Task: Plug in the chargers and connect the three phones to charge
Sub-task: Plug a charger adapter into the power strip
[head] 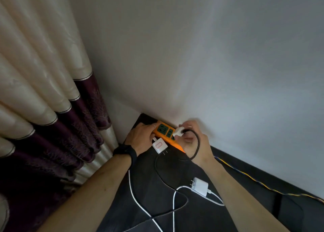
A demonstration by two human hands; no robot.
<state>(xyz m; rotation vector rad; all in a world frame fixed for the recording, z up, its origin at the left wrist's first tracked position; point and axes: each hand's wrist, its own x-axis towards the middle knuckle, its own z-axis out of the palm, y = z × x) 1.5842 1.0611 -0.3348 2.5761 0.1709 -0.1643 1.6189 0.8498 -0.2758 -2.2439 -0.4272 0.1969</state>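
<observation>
Orange power strip (166, 132), long axis along wall; left hand (140, 137) gripped its end; right hand (194, 140) pinched white charger (178, 132), prongs toward sockets.

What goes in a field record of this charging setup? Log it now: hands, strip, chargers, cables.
left hand: rests on the near end of the orange power strip, steadying it
right hand: holds a white charger with a black cable at the strip's sockets
marked charger: white, red outline on its face, lying beside the strip, prongs bare
third charger: white, lying unplugged on the dark surface, white cable attached
phones: none in view
</observation>
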